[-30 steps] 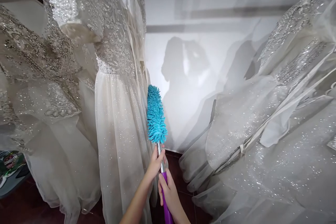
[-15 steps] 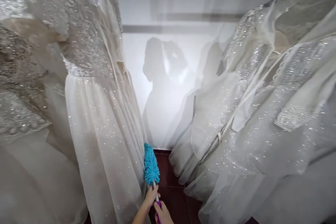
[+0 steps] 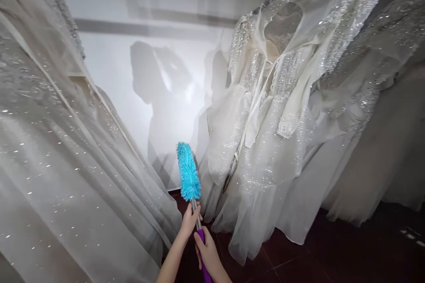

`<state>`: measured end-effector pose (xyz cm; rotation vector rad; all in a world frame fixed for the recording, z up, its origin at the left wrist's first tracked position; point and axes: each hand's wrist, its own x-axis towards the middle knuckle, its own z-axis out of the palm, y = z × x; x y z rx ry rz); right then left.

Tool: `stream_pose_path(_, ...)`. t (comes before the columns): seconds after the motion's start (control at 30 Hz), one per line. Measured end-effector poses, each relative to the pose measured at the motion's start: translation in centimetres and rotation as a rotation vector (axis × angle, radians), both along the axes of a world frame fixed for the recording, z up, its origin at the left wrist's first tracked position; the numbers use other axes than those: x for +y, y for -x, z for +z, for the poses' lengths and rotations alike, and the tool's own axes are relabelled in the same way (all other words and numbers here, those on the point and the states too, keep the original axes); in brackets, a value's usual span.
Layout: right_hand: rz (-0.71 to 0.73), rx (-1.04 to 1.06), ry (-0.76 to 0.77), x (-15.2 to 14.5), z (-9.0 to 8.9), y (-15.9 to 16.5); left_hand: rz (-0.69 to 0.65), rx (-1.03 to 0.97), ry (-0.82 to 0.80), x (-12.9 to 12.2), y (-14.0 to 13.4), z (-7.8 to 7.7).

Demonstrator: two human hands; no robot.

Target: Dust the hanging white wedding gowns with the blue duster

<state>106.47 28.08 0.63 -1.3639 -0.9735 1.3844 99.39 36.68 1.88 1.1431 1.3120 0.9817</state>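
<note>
Duster, blue and fluffy, stands upright just above both hands, its head between two gowns and touching neither. Left hand is closed around the metal shaft right below the head; right hand is closed around the purple grip just beneath it. Gown hangs to the left of the hands, beaded gown up to the right. Wall behind shows shadows; dark floor spreads right.
</note>
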Motion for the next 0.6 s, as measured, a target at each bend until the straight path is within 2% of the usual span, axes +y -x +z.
stream_pose_path(0.17,-0.001,-0.024,-0.137,1.2,6.7,-8.2,-0.128,-0.033,-0.194,1.7,-7.7,8.0)
stream_pose_path(0.23,0.000,-0.032,-0.163,1.6,8.6,-11.8,-0.174,-0.041,-0.252,1.9,-11.3,10.5)
stream_pose_path(0.3,-0.005,-0.035,-0.169,2.0,9.7,-15.4,-0.204,-0.055,-0.268,2.2,-14.9,12.1)
stream_pose_path(0.37,-0.018,-0.037,-0.169,2.6,10.1,-18.6,-0.215,-0.060,-0.241,2.7,-18.3,12.7)
stream_pose_path(0.43,-0.027,-0.039,-0.151,3.2,9.9,-21.4,-0.223,-0.057,-0.200,3.2,-21.3,12.3)
stream_pose_path(0.6,0.017,-0.054,-0.092,4.3,7.1,-26.4,-0.144,-0.086,-0.140,4.3,-26.1,8.4)
